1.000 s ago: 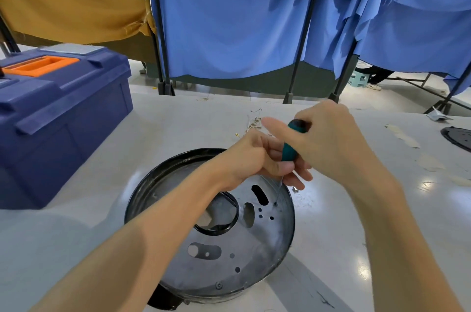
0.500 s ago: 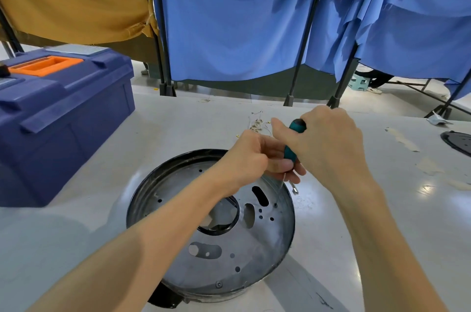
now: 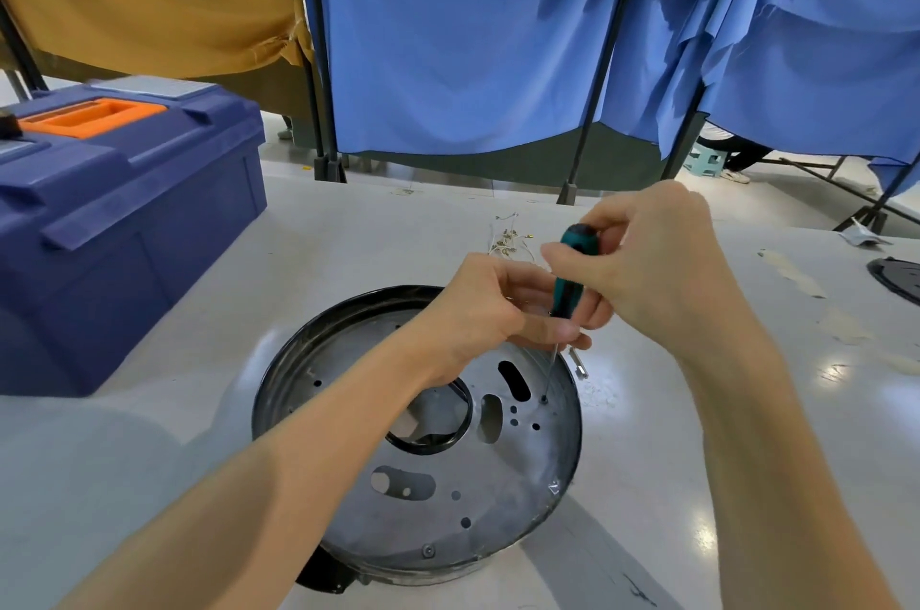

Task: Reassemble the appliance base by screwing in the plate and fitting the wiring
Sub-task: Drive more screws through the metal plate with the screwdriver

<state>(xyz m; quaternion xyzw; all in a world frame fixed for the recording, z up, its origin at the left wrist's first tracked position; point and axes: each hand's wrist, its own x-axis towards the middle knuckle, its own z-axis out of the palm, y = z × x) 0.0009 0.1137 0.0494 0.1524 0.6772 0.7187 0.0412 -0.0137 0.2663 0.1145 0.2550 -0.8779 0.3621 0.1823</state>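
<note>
Plate hole holds the screwdriver tip; my right hand has shifted its grip round the handle, left hand clasping it lower. Tightening likely continues.

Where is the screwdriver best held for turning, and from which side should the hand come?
Grip the thick teal handle of the screwdriver, coming from above and the right, as the right hand does. The shaft is thin and stands nearly upright, tip in a hole of the round plate, so probably only the handle gives a firm turn.
</note>
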